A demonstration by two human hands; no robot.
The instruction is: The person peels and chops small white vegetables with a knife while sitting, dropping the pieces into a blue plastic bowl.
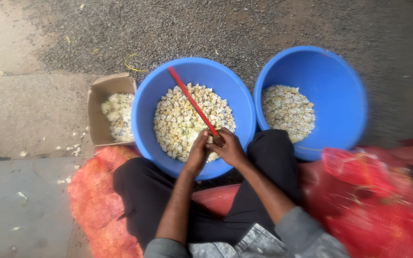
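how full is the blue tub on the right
Partly full: the right blue tub holds a shallow layer of pale pieces at the bottom, with most of its wall bare.

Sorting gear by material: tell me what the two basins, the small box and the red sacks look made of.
Blue basins: likely moulded plastic, smooth and uniformly coloured. Small box: brown cardboard, with folded flaps. Red sacks: open mesh netting, probably plastic.

We are outdoors, at a rough ground-level work spot: gritty gravel ground (pixel 120 28) beside a concrete slab (pixel 20 114), with blue plastic tubs (pixel 331 81) of small pale pieces, a cardboard box (pixel 106 91) and red mesh sacks (pixel 96 200) spread around us.
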